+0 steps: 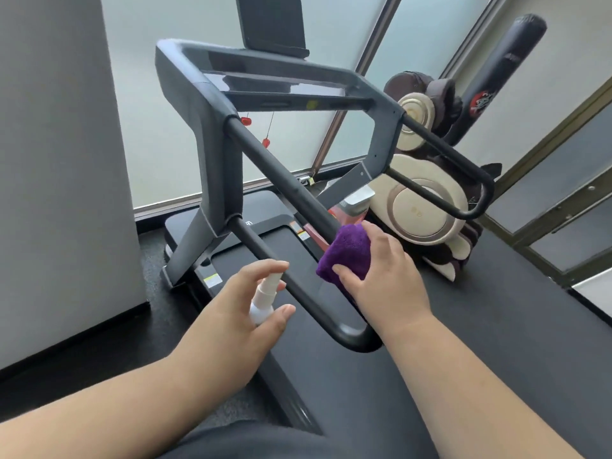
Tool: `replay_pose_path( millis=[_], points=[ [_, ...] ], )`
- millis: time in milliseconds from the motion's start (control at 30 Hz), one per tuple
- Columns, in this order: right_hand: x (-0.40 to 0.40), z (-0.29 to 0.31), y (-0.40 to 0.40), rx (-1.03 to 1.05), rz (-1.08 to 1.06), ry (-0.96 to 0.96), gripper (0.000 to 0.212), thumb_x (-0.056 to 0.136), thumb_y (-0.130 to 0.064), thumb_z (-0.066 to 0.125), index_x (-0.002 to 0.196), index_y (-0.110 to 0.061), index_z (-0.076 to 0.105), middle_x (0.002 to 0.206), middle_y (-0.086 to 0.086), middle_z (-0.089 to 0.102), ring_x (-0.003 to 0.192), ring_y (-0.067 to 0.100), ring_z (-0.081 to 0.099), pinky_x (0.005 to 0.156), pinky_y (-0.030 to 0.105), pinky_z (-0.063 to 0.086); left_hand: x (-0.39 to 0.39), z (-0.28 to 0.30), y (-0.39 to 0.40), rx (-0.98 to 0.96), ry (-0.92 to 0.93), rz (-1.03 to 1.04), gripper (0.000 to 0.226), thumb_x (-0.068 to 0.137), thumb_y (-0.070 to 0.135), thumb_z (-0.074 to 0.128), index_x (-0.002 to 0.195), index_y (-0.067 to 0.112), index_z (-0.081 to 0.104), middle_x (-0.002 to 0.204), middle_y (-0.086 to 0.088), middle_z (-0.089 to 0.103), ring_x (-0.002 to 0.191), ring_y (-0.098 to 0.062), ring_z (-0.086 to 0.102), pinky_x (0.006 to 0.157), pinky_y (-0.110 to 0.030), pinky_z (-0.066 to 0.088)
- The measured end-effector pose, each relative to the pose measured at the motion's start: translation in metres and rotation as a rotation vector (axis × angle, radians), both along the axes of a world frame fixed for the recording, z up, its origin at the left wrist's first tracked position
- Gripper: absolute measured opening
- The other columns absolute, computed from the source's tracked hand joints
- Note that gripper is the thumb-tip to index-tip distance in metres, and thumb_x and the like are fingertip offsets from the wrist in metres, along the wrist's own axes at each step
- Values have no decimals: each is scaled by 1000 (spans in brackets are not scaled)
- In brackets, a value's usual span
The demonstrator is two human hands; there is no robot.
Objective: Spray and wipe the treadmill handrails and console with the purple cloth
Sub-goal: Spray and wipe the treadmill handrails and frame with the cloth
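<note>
Right hand [381,279] is closed around the folded purple cloth [344,255], thumb on the near face, fingers over the far side, pressing it against the upper tube of the left handrail [284,190]. That tube's long axis runs diagonally from the console upright at upper left down toward the person, ending in a U-bend just below the right wrist; the cloth sits near that lower end, so most of the tube lies up and away from the hand. Left hand [238,313] grips a small white spray bottle [265,299], index finger on the nozzle, just beside the lower tube. The right handrail [463,167] is well apart; the right hand is nearer to it. The console [265,77] with its tablet holder [271,24] is furthest off. Writing: a punching bag [500,71] logo, deck stickers and a pink bottle [351,207] label, all too blurred to read.
</note>
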State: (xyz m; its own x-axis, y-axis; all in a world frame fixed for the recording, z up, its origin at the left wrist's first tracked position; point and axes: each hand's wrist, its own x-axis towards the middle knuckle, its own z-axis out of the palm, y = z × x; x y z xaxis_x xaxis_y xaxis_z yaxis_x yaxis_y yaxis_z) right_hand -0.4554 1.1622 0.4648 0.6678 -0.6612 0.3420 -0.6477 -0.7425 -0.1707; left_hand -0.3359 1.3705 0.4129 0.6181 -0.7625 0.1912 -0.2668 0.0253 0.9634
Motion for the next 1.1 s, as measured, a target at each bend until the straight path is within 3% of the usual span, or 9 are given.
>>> replay_pose_path(
  millis=[167,367,533,600,700,800,867,933,1100],
  points=[
    [-1,-3,-7,-88,95,63,75,80,-48,73,142,-20,40,135,9,50,104,34,58,90,43,48,-9,2,-32,-24,7,40,49,85,45,67,124,62,44,114,30,58,78,4,61,66,-22,45],
    [24,12,-26,-30,215,263,75,87,-54,63,143,-26,21,136,10,43,106,34,56,86,41,46,-24,8,-76,-115,-31,148,51,87,29,71,120,59,46,109,24,63,88,3,63,73,-3,41],
    [68,26,-46,212,295,270,67,89,-48,62,140,-24,25,128,15,44,110,39,55,80,42,40,-31,14,-105,-171,-73,261,58,87,19,71,116,62,45,107,21,65,100,-3,64,81,-7,43],
    [84,27,-51,280,311,268,67,89,-46,62,140,-22,26,127,16,44,111,39,54,77,41,36,-32,14,-113,-223,-88,315,53,86,25,70,118,59,46,107,22,66,95,2,64,80,-10,47],
    [104,26,-55,343,310,223,63,88,-45,64,134,-18,30,126,17,46,112,38,52,74,39,33,-26,3,-122,-225,-58,396,49,85,44,74,124,54,46,107,17,67,84,-4,67,73,-34,53],
    [120,24,-55,366,316,212,61,88,-44,66,129,-16,30,124,17,45,113,38,52,74,40,34,-7,-13,-126,-249,-30,440,59,81,52,72,133,46,45,109,9,68,82,-12,69,70,-43,55],
    [130,24,-55,404,309,214,62,88,-42,67,129,-16,29,125,18,43,114,41,52,80,43,40,7,-20,-127,-292,-28,435,64,82,49,75,138,39,45,110,4,68,77,-15,70,63,-40,60],
    [140,26,-55,415,299,212,61,88,-41,67,130,-16,30,125,19,42,114,42,52,86,47,45,27,-30,-129,-295,-43,443,62,84,39,78,138,34,47,109,2,69,72,-12,70,57,-27,59],
    [166,30,-51,357,284,241,63,91,-40,64,135,-14,27,127,21,42,115,46,51,93,52,48,84,-48,-142,65,99,433,25,95,17,67,116,21,53,120,-22,64,54,6,61,44,-15,49]
  ],
)
